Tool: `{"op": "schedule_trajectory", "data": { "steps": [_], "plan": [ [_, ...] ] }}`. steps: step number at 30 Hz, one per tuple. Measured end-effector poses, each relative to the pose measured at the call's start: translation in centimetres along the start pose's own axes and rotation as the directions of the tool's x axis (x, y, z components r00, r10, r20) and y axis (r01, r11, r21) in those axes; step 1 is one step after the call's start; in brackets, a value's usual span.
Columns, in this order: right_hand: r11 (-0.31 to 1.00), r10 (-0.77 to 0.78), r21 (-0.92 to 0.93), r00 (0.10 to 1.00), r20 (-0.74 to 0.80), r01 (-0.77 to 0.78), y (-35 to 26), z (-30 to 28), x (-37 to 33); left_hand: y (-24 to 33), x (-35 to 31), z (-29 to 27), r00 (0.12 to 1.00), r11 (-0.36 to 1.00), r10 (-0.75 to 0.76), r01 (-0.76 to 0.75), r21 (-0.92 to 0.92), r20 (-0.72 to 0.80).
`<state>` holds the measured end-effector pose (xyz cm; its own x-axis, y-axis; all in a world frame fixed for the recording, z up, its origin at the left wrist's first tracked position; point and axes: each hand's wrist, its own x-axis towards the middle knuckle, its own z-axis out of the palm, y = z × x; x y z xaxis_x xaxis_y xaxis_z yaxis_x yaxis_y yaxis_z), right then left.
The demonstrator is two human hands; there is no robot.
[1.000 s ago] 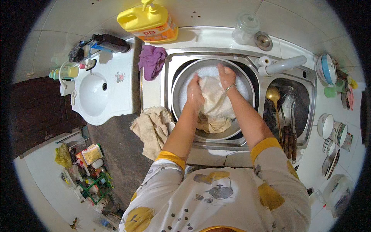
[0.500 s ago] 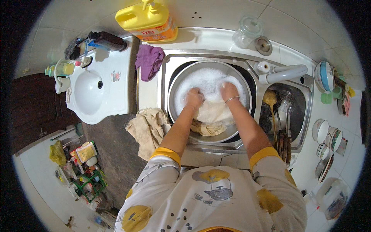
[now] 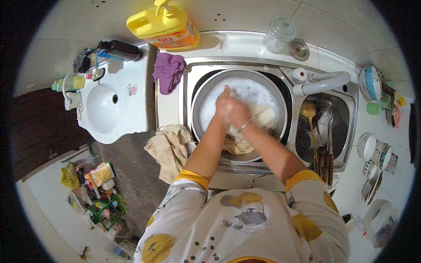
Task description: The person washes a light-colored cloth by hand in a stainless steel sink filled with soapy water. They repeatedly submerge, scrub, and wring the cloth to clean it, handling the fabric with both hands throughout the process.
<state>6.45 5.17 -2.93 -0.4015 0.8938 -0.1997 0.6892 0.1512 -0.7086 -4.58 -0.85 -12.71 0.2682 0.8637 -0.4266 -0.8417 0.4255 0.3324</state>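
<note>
A round metal basin of foamy water sits in the left sink bowl. In it lies a soaked cream cloth, partly under the suds, with more of it bunched at the near rim. My left hand is closed over the basin's middle, thumb pointing up. Pressed against it is my right hand, closed and slightly blurred, with a bracelet at the wrist. Cloth comes out below and beside both hands; the part between them is hidden.
A beige cloth lies on the counter left of the basin, with a purple cloth farther back. A yellow pump jug stands behind. At right, the faucet overhangs a small sink holding a ladle and other utensils.
Both hands have come together at the basin's middle, the right one moving left and nearer. The cloth has shifted and bunched, and the foam has spread thinner.
</note>
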Motion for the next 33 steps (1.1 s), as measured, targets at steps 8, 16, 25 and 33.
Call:
{"op": "schedule_trajectory", "data": {
  "steps": [8,16,25,33],
  "plan": [
    [0.866,0.274,0.463,0.954,-0.124,-0.189,7.1,2.2,4.6,1.8,-2.0,10.1,0.896,0.978,0.086,-0.159,-0.133,-0.435],
    [0.962,0.256,-0.131,0.956,0.141,-0.238,9.4,3.9,2.2,-0.6,-0.2,-2.8,0.690,0.151,0.559,0.460,0.875,-0.459],
    [0.929,-0.357,0.069,0.930,-0.085,0.363,-0.3,3.1,-2.1,-1.2,0.6,3.3,0.839,0.945,0.267,-0.132,0.299,-0.474],
    [0.903,-0.253,-0.326,0.959,0.127,0.281,-2.5,1.7,-3.4,-0.3,-0.7,2.6,0.823,0.971,0.200,-0.095,0.218,-0.531]
  ]
}}
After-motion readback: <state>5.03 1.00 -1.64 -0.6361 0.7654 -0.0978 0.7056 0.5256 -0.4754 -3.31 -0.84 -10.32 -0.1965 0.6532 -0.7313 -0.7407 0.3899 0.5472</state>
